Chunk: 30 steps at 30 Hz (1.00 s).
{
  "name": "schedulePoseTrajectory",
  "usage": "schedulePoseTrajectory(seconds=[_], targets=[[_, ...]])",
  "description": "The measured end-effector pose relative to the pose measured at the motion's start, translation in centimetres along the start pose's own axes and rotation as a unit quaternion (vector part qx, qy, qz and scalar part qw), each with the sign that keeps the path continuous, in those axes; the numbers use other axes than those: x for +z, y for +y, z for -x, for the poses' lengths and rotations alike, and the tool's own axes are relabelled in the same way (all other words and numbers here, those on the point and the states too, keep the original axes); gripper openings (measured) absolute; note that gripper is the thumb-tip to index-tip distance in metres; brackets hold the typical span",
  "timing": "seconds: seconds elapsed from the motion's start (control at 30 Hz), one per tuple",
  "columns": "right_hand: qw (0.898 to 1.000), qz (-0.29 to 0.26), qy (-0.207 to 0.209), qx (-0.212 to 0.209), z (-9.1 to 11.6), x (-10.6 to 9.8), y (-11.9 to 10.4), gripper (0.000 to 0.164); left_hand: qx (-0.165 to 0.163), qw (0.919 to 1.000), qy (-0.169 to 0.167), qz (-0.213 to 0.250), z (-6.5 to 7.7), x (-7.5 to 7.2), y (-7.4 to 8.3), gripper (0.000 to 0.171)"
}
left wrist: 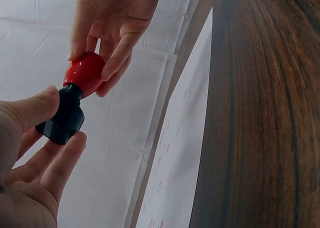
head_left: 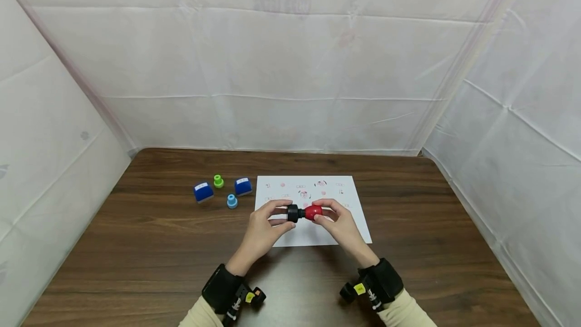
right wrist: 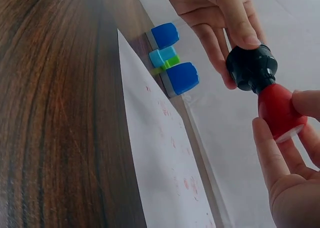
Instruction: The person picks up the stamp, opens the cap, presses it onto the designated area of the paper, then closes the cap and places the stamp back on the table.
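Note:
Over the paper, both hands hold a stamp with a glossy red, bulb-shaped handle and a black base joined by a narrow black neck. My left hand grips the black base between thumb and fingertips. On the other end, my right hand pinches the red handle, whose end shows a pale round face in the right wrist view. The stamp lies sideways in the head view. Beneath the hands is a white sheet of paper bearing rows of small red and dark prints.
Left of the paper stand two blue blocks with white labels, one farther left and one nearer the sheet. Between them are a small green knobbed piece and a light-blue one. White sheeting walls the brown wooden table.

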State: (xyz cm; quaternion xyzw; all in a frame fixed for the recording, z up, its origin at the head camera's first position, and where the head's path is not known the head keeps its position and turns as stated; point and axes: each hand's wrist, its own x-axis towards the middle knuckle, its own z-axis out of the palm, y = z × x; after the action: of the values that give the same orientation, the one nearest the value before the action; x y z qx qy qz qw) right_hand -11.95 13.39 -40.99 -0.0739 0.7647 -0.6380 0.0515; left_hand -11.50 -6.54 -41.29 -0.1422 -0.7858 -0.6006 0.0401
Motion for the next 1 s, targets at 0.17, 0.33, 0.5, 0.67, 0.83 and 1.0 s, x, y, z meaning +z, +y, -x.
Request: schedulePoseTrajectory(seconds=[0.17,0.33,0.5,0.67,0.83,1.0], targets=[[1.000,0.017,-0.005,0.002,0.1,-0.2,-0.2,0.030,-0.006,0.9999,-0.010,-0.007,0.3,-0.4,1.0,0.042],[1.000,0.027,0.000,0.003,0.2,-0.1,-0.5,0.030,-0.002,1.0000,-0.002,-0.008,0.3,-0.3,0.8,0.042],[1.000,0.027,0.008,0.006,0.2,0.0,-0.4,0.030,-0.008,1.0000,0.004,0.001,0.1,0.0,-1.5,0.044],[1.000,0.014,0.002,0.011,-0.5,-0.2,1.3,0.031,0.008,0.9999,-0.005,0.008,-0.1,-0.2,-2.9,0.044],[1.000,0.017,-0.001,0.005,-0.8,-0.3,2.5,0.032,0.030,0.9994,-0.017,-0.002,-0.2,-0.6,-2.9,0.044],[1.000,0.022,-0.005,-0.008,-0.6,-0.3,2.6,0.030,0.033,0.9990,-0.025,-0.013,0.0,-0.8,-2.8,0.044]])
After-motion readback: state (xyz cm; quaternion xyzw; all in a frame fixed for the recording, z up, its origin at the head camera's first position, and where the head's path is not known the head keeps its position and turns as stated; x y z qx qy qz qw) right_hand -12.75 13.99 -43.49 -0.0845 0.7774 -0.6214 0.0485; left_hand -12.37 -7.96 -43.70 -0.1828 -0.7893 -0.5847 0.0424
